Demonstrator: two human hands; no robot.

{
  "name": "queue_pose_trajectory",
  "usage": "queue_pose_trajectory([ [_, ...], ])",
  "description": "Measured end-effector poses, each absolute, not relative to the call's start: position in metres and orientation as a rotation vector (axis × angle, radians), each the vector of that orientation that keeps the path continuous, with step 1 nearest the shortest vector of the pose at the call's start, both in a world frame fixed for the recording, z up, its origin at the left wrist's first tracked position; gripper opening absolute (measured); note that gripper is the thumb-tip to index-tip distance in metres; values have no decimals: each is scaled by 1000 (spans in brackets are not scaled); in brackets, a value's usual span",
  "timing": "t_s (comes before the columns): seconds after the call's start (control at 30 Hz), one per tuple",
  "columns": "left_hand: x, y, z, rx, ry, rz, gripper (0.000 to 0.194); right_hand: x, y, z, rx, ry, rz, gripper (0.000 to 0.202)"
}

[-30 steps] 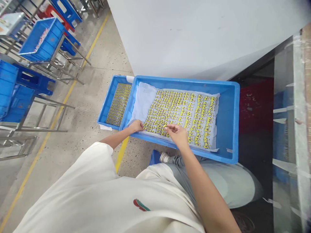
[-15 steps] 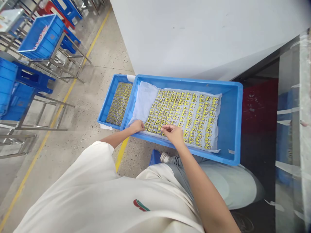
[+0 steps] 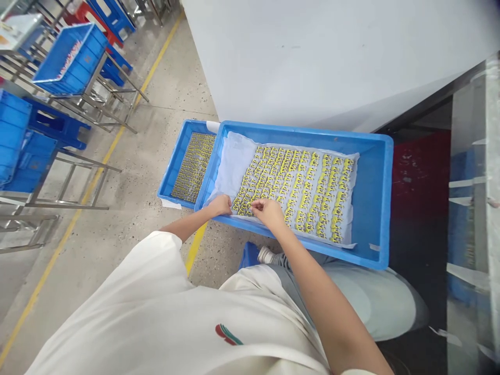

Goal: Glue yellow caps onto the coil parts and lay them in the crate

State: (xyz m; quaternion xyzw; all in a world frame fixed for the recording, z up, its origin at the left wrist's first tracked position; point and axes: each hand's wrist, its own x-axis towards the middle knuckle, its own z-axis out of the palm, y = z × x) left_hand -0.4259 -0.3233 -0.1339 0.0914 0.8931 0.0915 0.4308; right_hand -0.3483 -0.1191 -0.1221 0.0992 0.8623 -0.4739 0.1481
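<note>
Rows of small yellow pieces (image 3: pixel 302 179) lie on a white sheet (image 3: pixel 236 159) inside a large blue bin (image 3: pixel 371 198). At the sheet's near left corner, beside the bin's rim, my left hand (image 3: pixel 222 205) is closed; what its fingers hold, if anything, is hidden. My right hand (image 3: pixel 269 212) reaches over the near edge with thumb and fingertips pinched together among the yellow pieces. Whatever lies between those fingertips is too small to make out.
A smaller blue bin (image 3: pixel 166 179) with more small pieces adjoins the large one on the left. A white panel (image 3: pixel 312 62) rises behind. Blue crates (image 3: pixel 82 65) on metal stands are at the far left, a metal frame (image 3: pixel 492 156) at the right.
My right hand has moved a little to the left along the near rows, its fingertips still together. My left hand stays at the sheet's corner. The view has shifted slightly.
</note>
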Motion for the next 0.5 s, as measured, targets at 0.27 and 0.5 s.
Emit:
queue_pose_trajectory([
  [0.27, -430, -328, -132, 307, 2163, 215, 30, -373, -162, -125, 33, 2514, -967, 18],
  [0.5, -428, -332, -132, 307, 2153, 304, 27, -377, -183, -132, -48, 2479, -748, 22],
])
